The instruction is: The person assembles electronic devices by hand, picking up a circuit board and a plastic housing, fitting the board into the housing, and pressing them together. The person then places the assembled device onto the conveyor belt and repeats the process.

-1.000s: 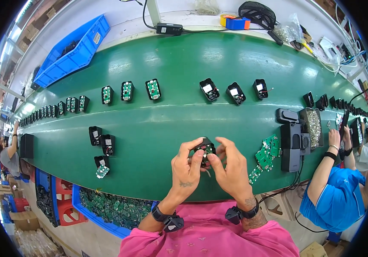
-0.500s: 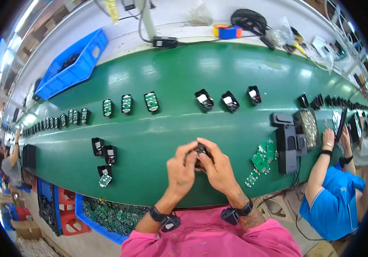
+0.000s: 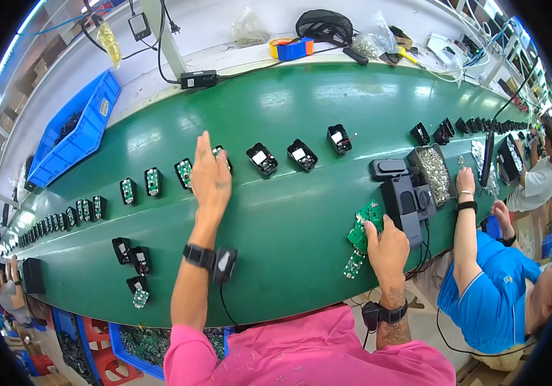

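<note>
My left hand (image 3: 213, 183) reaches to the row of black plastic housings, its fingers long and straight around the last housing (image 3: 227, 161) with a green circuit board inside. The hand partly hides that housing, which stands beside another housing with a board (image 3: 184, 172). My right hand (image 3: 388, 252) is at the loose pile of green circuit boards (image 3: 357, 237) on the right, thumb and forefinger apart at the pile's edge. No board shows in its grasp. Further right along the row, three black housings (image 3: 302, 156) hold white pieces and no visible green board.
Three more black housings (image 3: 139, 258) lie at the left, one with a board against it. A grey-black device (image 3: 401, 202) and a bin of small metal parts (image 3: 433, 174) flank the boards. A co-worker in blue (image 3: 498, 289) sits at the right. A blue crate (image 3: 73, 135) stands back left.
My hands have parted from around a dark object at the middle. The left went out to the row, where one more board-filled housing stands; the right moved to the boards. The view shifted right.
</note>
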{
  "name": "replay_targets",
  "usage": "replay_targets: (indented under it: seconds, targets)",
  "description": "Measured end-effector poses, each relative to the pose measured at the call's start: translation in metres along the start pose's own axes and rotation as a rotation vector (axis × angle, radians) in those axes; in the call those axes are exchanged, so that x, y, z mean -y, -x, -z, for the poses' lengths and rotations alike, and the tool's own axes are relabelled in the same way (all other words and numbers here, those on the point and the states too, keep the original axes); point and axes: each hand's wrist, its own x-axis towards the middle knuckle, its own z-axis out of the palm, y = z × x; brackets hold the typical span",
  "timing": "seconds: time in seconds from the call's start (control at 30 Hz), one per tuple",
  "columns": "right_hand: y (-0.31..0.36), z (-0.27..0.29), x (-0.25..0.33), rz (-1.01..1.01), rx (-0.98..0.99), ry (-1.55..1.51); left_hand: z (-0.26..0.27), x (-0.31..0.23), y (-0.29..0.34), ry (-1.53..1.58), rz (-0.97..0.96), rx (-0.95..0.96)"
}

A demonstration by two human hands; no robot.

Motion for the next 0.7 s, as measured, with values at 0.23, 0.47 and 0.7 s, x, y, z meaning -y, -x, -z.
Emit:
replay_targets:
  seconds: [0.23,0.47,0.7]
  targets:
    - [-0.009,-0.01,0.0,0.144,-0.094,-0.026,-0.014,-0.046,0.019,-0.058,-0.139,0.34]
    - [-0.015,-0.012,0.0,0.182,-0.134,-0.036,-0.002,-0.045,0.025,0.1,-0.153,0.317]
    - [-0.025,-0.002,0.009,0.309,-0.307,-0.235,0.025,-0.061,0.016,0.562,0.002,0.476]
